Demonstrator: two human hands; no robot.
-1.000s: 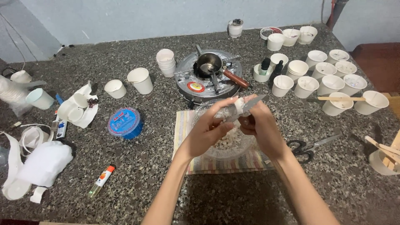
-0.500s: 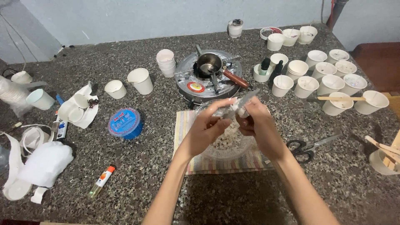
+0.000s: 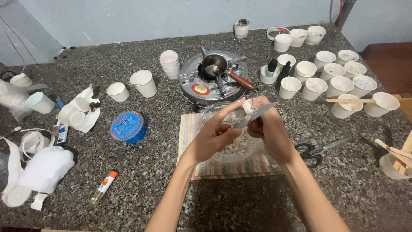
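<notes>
Since half a second before, swung the knife blade (image 3: 256, 115) down from pointing toward 1 o'clock to a flatter line toward 2 o'clock, with the white lump (image 3: 248, 107) kept at the fingertips. Held both hands raised over the clear glass bowl (image 3: 210, 112) at the centre, forearms coming in from 6 o'clock and meeting above it. Left hand (image 3: 213, 136) turned palm-inward, wrist bent, forefinger stretched up toward 1 o'clock to touch the lump, thumb pressed below, other fingers curled loosely. Right hand (image 3: 269, 131) wrapped tight round the knife handle, thumb up against the lump, blade crossing just under it. Bowl sat on a striped cloth mat (image 3: 187, 141), pale shavings inside. At 12 o'clock of the bowl, stood a round metal stove (image 3: 195, 83) with a small pot (image 3: 214, 65) on it. At 3 o'clock, lay black-handled scissors (image 3: 315, 151) on the speckled stone counter (image 3: 137, 172). From 1 to 2 o'clock, stood many white paper cups (image 3: 314, 89). At 9 o'clock, lay a blue tape roll (image 3: 127, 126); at 8 o'clock, a lighter (image 3: 104, 186).
</notes>
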